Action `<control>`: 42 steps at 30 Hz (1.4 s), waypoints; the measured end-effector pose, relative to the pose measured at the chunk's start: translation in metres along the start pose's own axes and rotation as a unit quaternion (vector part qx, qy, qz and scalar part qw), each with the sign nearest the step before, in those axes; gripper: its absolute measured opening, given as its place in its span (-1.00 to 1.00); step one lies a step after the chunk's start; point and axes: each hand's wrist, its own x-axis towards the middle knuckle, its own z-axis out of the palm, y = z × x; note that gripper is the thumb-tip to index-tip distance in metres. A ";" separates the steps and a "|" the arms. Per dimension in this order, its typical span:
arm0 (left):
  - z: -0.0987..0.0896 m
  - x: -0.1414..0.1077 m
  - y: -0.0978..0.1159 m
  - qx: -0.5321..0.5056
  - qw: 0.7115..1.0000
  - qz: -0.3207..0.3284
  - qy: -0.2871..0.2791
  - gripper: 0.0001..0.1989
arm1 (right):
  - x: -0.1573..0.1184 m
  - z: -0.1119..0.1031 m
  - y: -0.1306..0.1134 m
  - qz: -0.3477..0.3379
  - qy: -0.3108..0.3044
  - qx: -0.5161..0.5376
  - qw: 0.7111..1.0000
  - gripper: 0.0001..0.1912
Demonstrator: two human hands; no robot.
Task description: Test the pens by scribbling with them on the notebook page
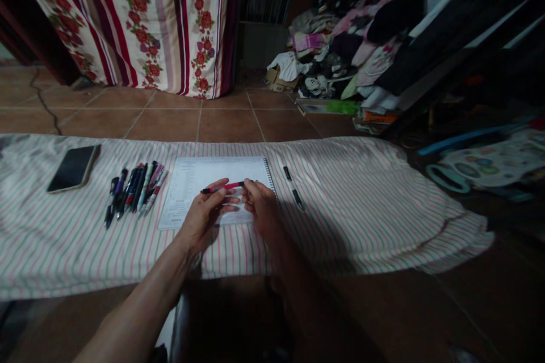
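A pink pen with dark ends (232,185) is held level between my two hands. The thumb and fingers of my left hand (208,204) close on its left part. At its right end, the fingertips of my right hand (259,197) pinch the dark tip. Beneath both hands lies a spiral notebook (183,176) with a printed page, its coil along the right side. To the right of the notebook rests a black and white pen (293,188). A bunch of several pens (135,187) lies on the cloth left of the notebook.
A phone (73,167) lies at the left on the striped cloth (361,204). Behind it are a tiled floor (221,119) and a floral curtain (170,22). A heap of clothes (340,39) fills the back right, with a printed plastic item (489,161) at the far right.
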 end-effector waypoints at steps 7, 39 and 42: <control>-0.008 0.004 -0.001 0.157 0.985 0.068 0.028 -0.72 | 0.003 -0.001 -0.003 -0.005 0.025 -0.039 0.999 -0.74; -0.014 -0.001 -0.011 0.785 0.579 0.220 -0.012 -0.68 | 0.004 0.000 0.005 -0.029 -0.029 -0.113 0.993 -0.70; -0.016 0.001 -0.012 0.775 0.592 0.222 -0.009 -0.67 | 0.003 0.002 0.004 -0.034 -0.038 -0.110 0.993 -0.73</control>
